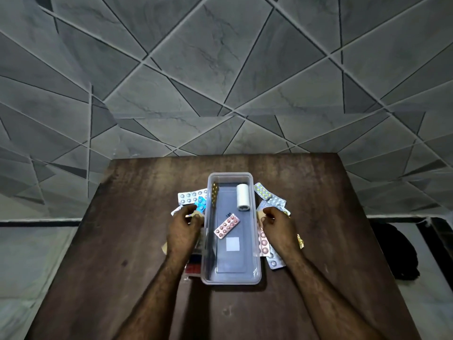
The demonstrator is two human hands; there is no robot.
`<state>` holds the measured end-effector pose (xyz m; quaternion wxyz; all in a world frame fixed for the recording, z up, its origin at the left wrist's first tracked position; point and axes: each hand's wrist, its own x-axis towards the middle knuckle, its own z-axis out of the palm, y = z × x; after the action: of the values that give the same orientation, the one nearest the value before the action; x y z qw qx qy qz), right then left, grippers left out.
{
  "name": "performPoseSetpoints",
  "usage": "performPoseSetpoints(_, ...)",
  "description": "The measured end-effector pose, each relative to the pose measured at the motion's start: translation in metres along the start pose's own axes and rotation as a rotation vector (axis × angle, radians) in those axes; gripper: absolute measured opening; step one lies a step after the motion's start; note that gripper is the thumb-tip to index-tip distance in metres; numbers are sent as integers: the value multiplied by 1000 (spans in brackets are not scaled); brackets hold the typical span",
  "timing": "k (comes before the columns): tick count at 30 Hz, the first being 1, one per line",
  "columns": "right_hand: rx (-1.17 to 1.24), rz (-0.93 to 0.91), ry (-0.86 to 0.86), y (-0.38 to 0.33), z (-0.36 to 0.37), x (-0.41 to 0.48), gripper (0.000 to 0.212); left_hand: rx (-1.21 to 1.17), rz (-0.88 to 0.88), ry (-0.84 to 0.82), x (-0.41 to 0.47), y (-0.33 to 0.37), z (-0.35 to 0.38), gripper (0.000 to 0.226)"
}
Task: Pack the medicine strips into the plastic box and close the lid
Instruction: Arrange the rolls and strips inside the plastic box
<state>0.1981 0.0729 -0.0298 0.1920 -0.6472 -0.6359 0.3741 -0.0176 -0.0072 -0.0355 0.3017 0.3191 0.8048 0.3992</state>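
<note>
1. Dark wooden table (98, 253) fills the lower half of the frame, with a grey tiled wall behind it up top.
2. Clear plastic box (255, 241) sits open in the middle of the table, long side running away from the camera. No lid on it.
3. Both forearms come in from the bottom edge and angle inward toward the box, palms down.
4. Left hand (182, 231) is just left of the box, fingers curled over the left pile of strips (190, 198). Looks like it's pinching something, but I can't tell what.
5. Right hand (277, 225) is just right of the box, fingers curled loosely over the right pile of strips (269, 200). Can't tell if it actually has hold of one.
6. Inside the box: a white roll (243, 196) lying in the upper right part, a gold strip (215, 195) standing on edge against the left wall, and a pink strip (226, 227) lying flat and diagonal near the center.
</note>
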Motion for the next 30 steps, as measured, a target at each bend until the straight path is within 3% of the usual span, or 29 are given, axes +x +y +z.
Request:
performPoseSetpoints(4,-133,44,-32,9,8,14,37,201,-67,10,23,-18,-14,38)
performPoseSetpoints(10,-259,75,-30,9,15,16,42,578,-94,-210,31,-38,-19,54)
performPoseSetpoints(16,-229,102,-14,7,18,16,43,568,-67,-171,29,-33,-20,44)
performPoseSetpoints(21,-5,151,117,-10,8,19,42,320,-108,-98,38,-3,-30,49)
performPoseSetpoints(25,100,85,164,-33,6,17,44,27,-115,-202,36,30,-27,57)
performPoseSetpoints(30,86,36,98,-62,20,17,44,122,-56,-243,31,65,2,74)
